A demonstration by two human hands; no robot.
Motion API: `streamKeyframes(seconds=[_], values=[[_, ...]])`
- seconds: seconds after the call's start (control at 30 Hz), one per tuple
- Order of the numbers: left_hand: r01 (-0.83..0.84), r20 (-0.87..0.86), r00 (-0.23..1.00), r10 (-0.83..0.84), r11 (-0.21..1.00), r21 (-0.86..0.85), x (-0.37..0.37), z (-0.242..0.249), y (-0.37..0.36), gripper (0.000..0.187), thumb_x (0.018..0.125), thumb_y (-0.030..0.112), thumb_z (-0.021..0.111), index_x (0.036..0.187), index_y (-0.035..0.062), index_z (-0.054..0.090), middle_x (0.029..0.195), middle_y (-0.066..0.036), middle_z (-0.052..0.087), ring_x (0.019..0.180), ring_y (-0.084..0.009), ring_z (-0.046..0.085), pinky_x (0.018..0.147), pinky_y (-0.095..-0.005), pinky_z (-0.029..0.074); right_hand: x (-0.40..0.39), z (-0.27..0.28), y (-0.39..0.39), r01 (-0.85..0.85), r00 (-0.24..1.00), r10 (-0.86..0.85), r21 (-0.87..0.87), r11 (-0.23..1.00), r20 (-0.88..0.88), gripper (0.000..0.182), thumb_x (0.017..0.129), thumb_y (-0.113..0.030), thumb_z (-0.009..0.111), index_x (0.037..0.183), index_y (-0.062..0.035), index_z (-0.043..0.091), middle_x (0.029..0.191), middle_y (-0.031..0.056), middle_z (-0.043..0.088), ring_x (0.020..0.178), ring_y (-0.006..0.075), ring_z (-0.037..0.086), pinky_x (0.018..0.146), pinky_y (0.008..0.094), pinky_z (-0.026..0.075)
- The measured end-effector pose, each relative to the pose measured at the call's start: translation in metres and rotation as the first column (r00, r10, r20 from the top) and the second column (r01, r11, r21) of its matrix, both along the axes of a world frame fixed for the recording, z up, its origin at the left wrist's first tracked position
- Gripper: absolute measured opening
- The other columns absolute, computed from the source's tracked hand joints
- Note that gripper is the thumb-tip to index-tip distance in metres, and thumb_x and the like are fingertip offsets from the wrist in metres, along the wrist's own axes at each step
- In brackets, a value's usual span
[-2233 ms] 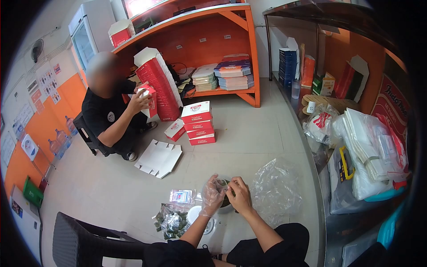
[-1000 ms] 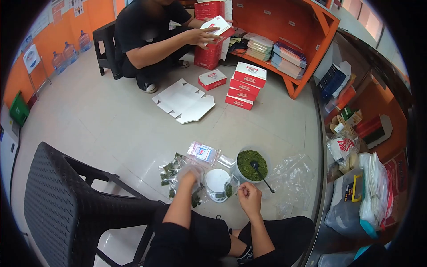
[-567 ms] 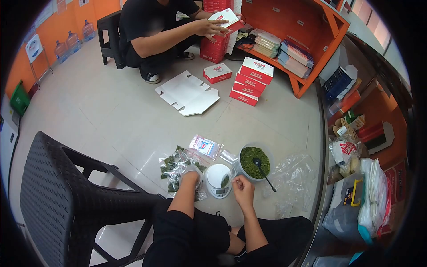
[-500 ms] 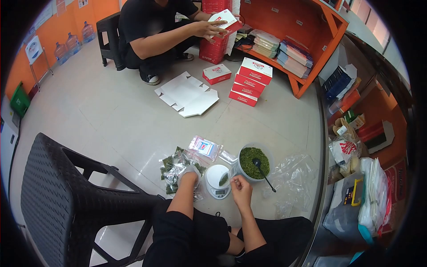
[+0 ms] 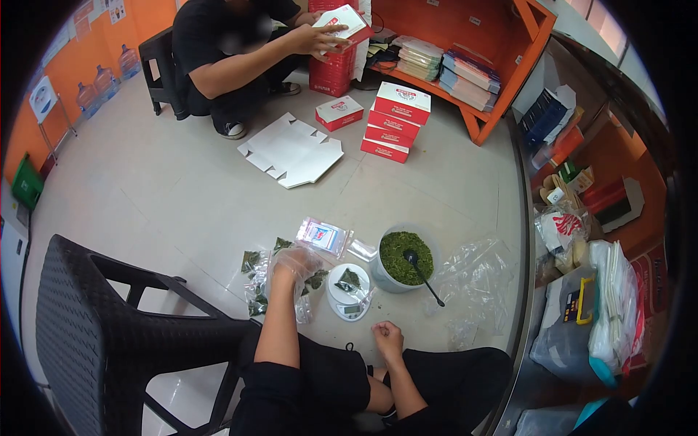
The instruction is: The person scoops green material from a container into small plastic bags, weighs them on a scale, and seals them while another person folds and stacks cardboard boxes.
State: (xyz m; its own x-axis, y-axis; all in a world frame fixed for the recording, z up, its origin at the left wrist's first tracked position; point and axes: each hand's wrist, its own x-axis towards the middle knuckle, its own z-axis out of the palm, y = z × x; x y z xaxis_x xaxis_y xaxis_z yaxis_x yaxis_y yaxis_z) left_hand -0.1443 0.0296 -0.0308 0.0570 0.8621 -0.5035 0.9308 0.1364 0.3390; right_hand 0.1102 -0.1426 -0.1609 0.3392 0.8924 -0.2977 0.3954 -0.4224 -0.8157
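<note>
My left hand (image 5: 289,263) reaches into a clear plastic bag (image 5: 299,309) among small packets of green flakes (image 5: 252,260); its fingers are hidden by the plastic. A white digital scale (image 5: 352,311) stands just right of that bag, with one small green-filled packet (image 5: 350,280) lying on its pan. Close to my knee, my right hand (image 5: 389,338) is curled closed with nothing seen in it. Behind it is a round tub (image 5: 393,282) of chopped green flakes (image 5: 398,251), a black spoon (image 5: 417,267) resting inside with its handle over the rim.
Flat plastic pouches (image 5: 321,237) lie behind the scale, and a crumpled clear sheet (image 5: 476,280) right of the tub. A black stool (image 5: 80,312) stands at left. Across the floor, a co-worker (image 5: 225,58) holds a red-white box (image 5: 342,27) near stacked boxes (image 5: 396,122) and flattened card (image 5: 291,150).
The small packet at my right hand's fingertips now rests on the scale, and that hand has drawn back towards my knee. My left hand has moved forward in the bag. The view has shifted slightly.
</note>
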Motion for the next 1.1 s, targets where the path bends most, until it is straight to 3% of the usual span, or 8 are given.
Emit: streamKeyframes(seconds=[0.1,0.2,0.27,0.9,1.0,1.07,1.1], values=[[-0.082,-0.004,0.997,0.083,0.994,0.071,0.006,0.005,-0.001,0.05,0.079,0.043,0.059,0.1,-0.0009,0.068,0.105,-0.024,0.065,0.097,-0.0377,0.064,0.086,-0.0423,0.05,0.006,-0.004,0.0,0.054,0.998,-0.054,0.0,0.999,-0.016,0.016,0.08,-0.02,0.068,0.081,-0.0038,0.067,0.059,0.0052,0.061,0.054,0.0133,0.057,0.055,0.03,0.045],[-0.106,0.003,0.994,0.106,0.991,0.083,0.007,-0.001,0.004,0.059,0.08,0.048,0.058,0.111,-0.0018,0.063,0.112,-0.023,0.063,0.101,-0.0388,0.062,0.088,-0.0422,0.049,0.006,-0.002,0.001,0.041,0.999,-0.042,-0.03,0.999,-0.016,0.016,0.08,-0.02,0.068,0.082,-0.0036,0.067,0.059,0.0051,0.061,0.054,0.013,0.056,0.055,0.0297,0.045],[-0.211,0.018,0.977,0.211,0.976,0.045,0.007,0.001,0.004,0.066,0.081,0.052,0.057,0.12,-0.0018,0.056,0.118,-0.022,0.06,0.107,-0.0388,0.06,0.092,-0.0418,0.047,0.005,-0.007,-0.001,0.04,0.999,-0.041,-0.015,0.999,-0.031,0.016,0.08,-0.02,0.068,0.082,-0.0035,0.067,0.059,0.0051,0.061,0.053,0.0132,0.055,0.055,0.0299,0.045],[-0.252,0.087,0.965,0.248,0.966,0.048,0.006,0.007,0.007,0.065,0.083,0.049,0.058,0.122,-0.0023,0.054,0.12,-0.023,0.059,0.111,-0.0379,0.057,0.096,-0.0412,0.043,0.0,0.001,-0.001,-0.003,1.0,0.004,-0.117,0.993,0.009,0.015,0.079,-0.021,0.068,0.082,-0.0058,0.068,0.06,0.0042,0.06,0.055,0.0132,0.056,0.055,0.0301,0.045],[-0.271,0.102,0.958,0.266,0.962,0.028,0.005,0.002,0.008,0.064,0.082,0.049,0.059,0.121,-0.002,0.055,0.121,-0.022,0.059,0.112,-0.0371,0.057,0.097,-0.041,0.042,0.001,-0.007,-0.002,-0.026,1.0,0.025,-0.071,0.997,-0.004,0.016,0.079,-0.021,0.068,0.081,-0.0054,0.068,0.058,0.0039,0.06,0.055,0.0131,0.056,0.056,0.0303,0.045],[-0.286,0.037,0.958,0.284,0.957,0.054,0.005,-0.008,0.011,0.06,0.079,0.058,0.056,0.119,0.0132,0.061,0.118,-0.014,0.063,0.109,-0.0326,0.06,0.094,-0.0378,0.045,0.0,-0.008,-0.002,-0.028,0.999,0.025,-0.112,0.993,-0.026,0.016,0.079,-0.021,0.068,0.083,-0.0051,0.067,0.061,0.0036,0.06,0.055,0.0136,0.056,0.055,0.03,0.045],[-0.287,0.038,0.958,0.285,0.956,0.054,0.005,-0.002,0.009,0.06,0.079,0.058,0.056,0.119,0.0132,0.061,0.118,-0.014,0.063,0.109,-0.0326,0.06,0.094,-0.0378,0.045,-0.001,-0.006,-0.002,-0.03,0.999,0.022,-0.153,0.988,-0.049,0.017,0.08,-0.022,0.067,0.085,-0.0048,0.067,0.064,0.0033,0.061,0.055,0.014,0.056,0.055,0.0298,0.045]])
